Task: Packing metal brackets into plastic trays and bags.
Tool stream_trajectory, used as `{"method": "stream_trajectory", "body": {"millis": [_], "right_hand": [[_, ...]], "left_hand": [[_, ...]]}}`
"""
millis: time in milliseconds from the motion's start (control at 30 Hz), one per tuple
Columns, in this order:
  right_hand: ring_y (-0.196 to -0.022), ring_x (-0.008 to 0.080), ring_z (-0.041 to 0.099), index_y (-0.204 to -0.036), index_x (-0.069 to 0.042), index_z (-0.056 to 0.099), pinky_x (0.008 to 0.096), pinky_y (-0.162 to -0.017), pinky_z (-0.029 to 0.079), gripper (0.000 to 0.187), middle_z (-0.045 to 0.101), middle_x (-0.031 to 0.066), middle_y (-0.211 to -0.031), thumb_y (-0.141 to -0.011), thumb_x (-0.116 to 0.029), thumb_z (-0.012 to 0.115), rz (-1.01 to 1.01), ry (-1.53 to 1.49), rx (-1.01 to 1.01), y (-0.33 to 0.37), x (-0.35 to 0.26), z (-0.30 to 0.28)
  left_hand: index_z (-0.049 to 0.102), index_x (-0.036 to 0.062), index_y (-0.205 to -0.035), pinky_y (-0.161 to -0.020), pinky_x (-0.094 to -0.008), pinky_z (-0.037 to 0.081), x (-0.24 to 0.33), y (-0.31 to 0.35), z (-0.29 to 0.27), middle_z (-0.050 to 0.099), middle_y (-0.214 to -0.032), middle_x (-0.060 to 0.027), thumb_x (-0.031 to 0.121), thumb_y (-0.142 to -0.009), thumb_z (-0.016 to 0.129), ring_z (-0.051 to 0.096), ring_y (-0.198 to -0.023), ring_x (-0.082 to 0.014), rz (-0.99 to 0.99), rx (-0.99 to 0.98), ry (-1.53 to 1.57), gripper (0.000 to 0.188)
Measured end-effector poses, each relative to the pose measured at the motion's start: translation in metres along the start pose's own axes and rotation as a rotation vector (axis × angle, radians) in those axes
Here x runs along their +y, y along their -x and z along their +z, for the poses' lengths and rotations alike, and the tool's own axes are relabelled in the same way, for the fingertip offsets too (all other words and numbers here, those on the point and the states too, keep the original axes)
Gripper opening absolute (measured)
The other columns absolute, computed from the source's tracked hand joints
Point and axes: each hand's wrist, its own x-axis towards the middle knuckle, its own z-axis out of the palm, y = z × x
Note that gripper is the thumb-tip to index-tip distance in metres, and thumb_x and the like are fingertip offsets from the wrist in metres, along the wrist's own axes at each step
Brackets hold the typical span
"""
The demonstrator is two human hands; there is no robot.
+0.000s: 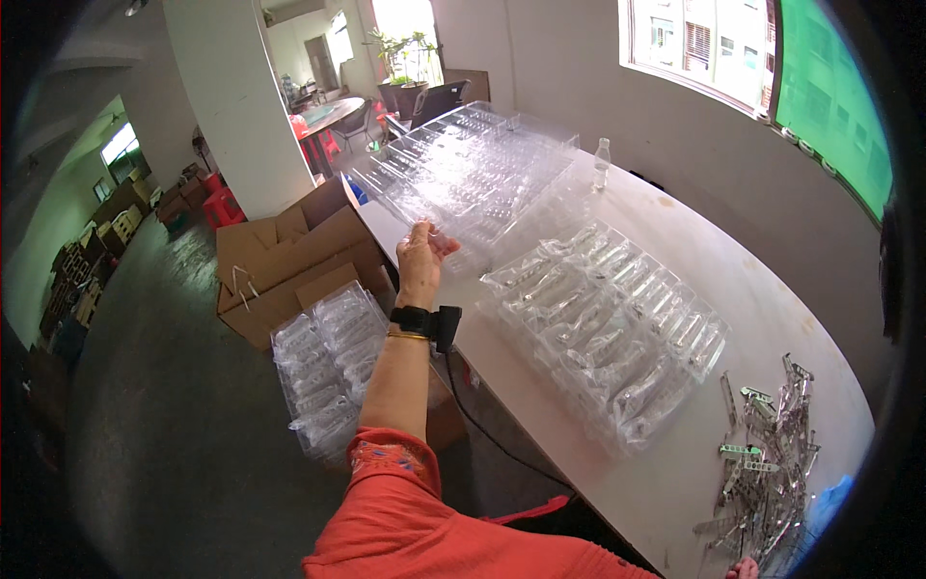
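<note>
Head view. The left hand pinches the near edge of the clear tray at the far end of the table; glare obscures its compartments. The right hand, beside heaped metal pieces, is cut off below; its grip cannot be told.

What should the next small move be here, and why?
Perhaps the left hand should gently draw the clear trays nearer: it is at their near edge, and the packed tray beside them looks full.
</note>
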Motion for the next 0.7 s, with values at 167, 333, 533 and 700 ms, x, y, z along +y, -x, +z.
{"method": "stream_trajectory", "body": {"millis": [167, 333, 533, 700], "right_hand": [[-0.060, 0.0054, 0.048, -0.109, -0.010, 0.057, 0.0181, -0.048, 0.038, 0.018, 0.057, -0.0004, -0.083, -0.096, -0.023, 0.059, -0.077, -0.057, 0.025, 0.012, -0.006, 0.012], [-0.059, 0.0055, 0.048, -0.105, -0.009, 0.058, 0.0173, -0.047, 0.038, 0.017, 0.057, 0.0005, -0.080, -0.097, -0.024, 0.058, -0.049, -0.028, -0.015, 0.010, -0.005, 0.007], [-0.061, 0.0061, 0.050, -0.100, -0.006, 0.058, 0.0181, -0.049, 0.040, 0.017, 0.057, 0.0015, -0.081, -0.098, -0.024, 0.057, -0.062, -0.002, -0.017, 0.010, 0.001, 0.000], [-0.064, 0.0071, 0.053, -0.106, -0.003, 0.058, 0.0186, -0.051, 0.043, 0.021, 0.058, 0.0025, -0.084, -0.099, -0.023, 0.056, -0.064, 0.010, -0.030, 0.019, -0.006, 0.004]], "left_hand": [[0.057, 0.0034, -0.089, -0.072, -0.0452, 0.057, 0.007, 0.011, -0.002, 0.059, -0.076, -0.0058, 0.022, -0.093, 0.059, 0.063, -0.068, -0.0233, -0.015, -0.095, 0.064, 0.019], [0.059, 0.0010, -0.095, -0.074, -0.0432, 0.057, 0.017, 0.033, 0.017, 0.062, -0.081, -0.0073, 0.023, -0.095, 0.057, 0.064, -0.072, -0.0215, -0.022, -0.142, 0.085, 0.022], [0.063, 0.0000, -0.101, -0.073, -0.0445, 0.058, 0.033, 0.055, 0.018, 0.064, -0.088, -0.0075, 0.027, -0.095, 0.060, 0.066, -0.075, -0.0211, -0.029, -0.310, 0.037, 0.028], [0.062, -0.0033, -0.105, -0.070, -0.0409, 0.059, 0.042, 0.080, 0.039, 0.063, -0.087, -0.0075, 0.029, -0.095, 0.060, 0.065, -0.075, -0.0208, -0.131, -0.448, -0.028, 0.033]]}}
